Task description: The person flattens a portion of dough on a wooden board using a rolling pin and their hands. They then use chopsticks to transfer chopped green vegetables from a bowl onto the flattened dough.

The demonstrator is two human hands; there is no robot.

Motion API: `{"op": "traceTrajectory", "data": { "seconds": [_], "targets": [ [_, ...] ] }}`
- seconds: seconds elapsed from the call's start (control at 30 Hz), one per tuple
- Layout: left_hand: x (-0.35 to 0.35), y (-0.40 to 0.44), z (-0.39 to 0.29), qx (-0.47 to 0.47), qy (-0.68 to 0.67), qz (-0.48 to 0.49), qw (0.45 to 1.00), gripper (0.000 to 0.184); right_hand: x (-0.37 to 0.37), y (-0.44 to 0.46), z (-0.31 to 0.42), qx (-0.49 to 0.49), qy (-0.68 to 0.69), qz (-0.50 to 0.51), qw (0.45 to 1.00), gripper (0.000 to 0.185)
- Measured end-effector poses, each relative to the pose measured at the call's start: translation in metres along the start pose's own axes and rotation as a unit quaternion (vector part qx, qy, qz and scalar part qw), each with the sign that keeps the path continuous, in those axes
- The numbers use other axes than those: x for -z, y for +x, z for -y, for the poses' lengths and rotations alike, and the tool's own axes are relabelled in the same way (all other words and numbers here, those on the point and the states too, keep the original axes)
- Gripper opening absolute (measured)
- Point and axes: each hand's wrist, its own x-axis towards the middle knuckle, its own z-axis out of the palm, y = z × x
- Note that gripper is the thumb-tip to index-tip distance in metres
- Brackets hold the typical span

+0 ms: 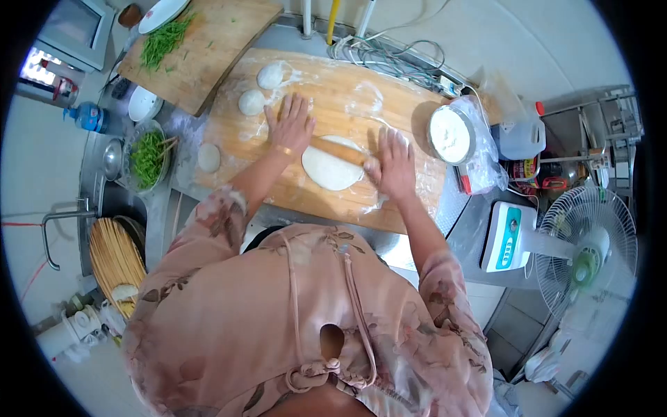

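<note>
A wooden rolling pin [338, 149] lies across a flat round of white dough [332, 174]. My left hand [290, 126] holds the pin's left end under its palm, fingers stretched forward. At the right end, my right hand [394, 163] bears on the pin, its thumb against the wood and its fingers pointing away from me. Both pin ends are hidden beneath my hands. Beyond and left of my left hand sit two dough balls, the farther dough ball [270, 76] and the nearer dough ball [251, 102]. Another dough piece [208, 158] rests by the board's left edge.
The floured wooden board [410, 201] spans the counter. Right of it stand a bowl of flour [450, 135], a scale [509, 236] and a fan [587, 254]. On the left are a bowl of chopped greens [147, 160] and a raised cutting board [222, 42] with more greens.
</note>
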Motion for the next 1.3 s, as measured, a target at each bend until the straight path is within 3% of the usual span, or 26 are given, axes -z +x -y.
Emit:
{"op": "traceTrajectory", "data": {
  "seconds": [0.13,0.2,0.3,0.4,0.53,0.73,0.87,0.97,1.0,1.1,1.27,1.3],
  "targets": [
    [0.028,0.033,-0.029,0.004,-0.029,-0.039,0.999,0.065,-0.022,0.015,-0.022,-0.038,0.034,-0.082,0.995,0.069],
    [0.025,0.019,-0.036,-0.008,-0.053,-0.075,0.996,0.068,-0.02,-0.012,-0.005,-0.002,0.03,-0.049,0.998,0.066],
    [0.018,-0.041,-0.039,0.006,-0.093,-0.054,0.994,0.075,-0.011,-0.059,0.024,-0.006,0.063,0.005,0.998,0.054],
    [0.0,-0.088,-0.049,0.016,-0.118,-0.046,0.992,0.082,0.009,-0.067,0.023,-0.078,0.124,0.013,0.989,0.044],
    [-0.005,-0.098,-0.073,-0.019,-0.137,0.064,0.988,0.079,0.012,-0.084,-0.002,-0.168,0.135,-0.08,0.973,0.041],
    [0.012,-0.082,-0.077,-0.165,-0.079,0.09,0.979,0.059,0.031,-0.084,-0.012,-0.141,0.15,-0.051,0.977,0.043],
    [0.011,-0.086,-0.037,-0.354,-0.1,0.082,0.926,0.053,0.024,-0.092,-0.015,-0.114,0.144,-0.028,0.983,0.045],
    [0.034,-0.099,-0.022,-0.222,-0.145,0.022,0.964,0.057,0.031,-0.091,-0.004,-0.044,0.126,0.035,0.99,0.047],
    [0.025,-0.103,-0.013,-0.174,-0.182,-0.042,0.967,0.062,0.028,-0.091,0.001,-0.019,0.118,0.044,0.992,0.049],
    [0.004,-0.1,0.004,-0.079,-0.072,-0.047,0.993,0.063,0.023,-0.087,0.013,0.038,0.074,0.063,0.995,0.053],
    [0.006,-0.055,-0.004,-0.065,-0.03,0.015,0.997,0.064,0.021,-0.056,0.006,0.073,-0.011,0.01,0.997,0.054],
    [0.006,-0.034,-0.008,-0.063,-0.022,0.022,0.998,0.065,0.019,-0.043,0.0,0.043,-0.01,0.014,0.999,0.051]
  ]
}}
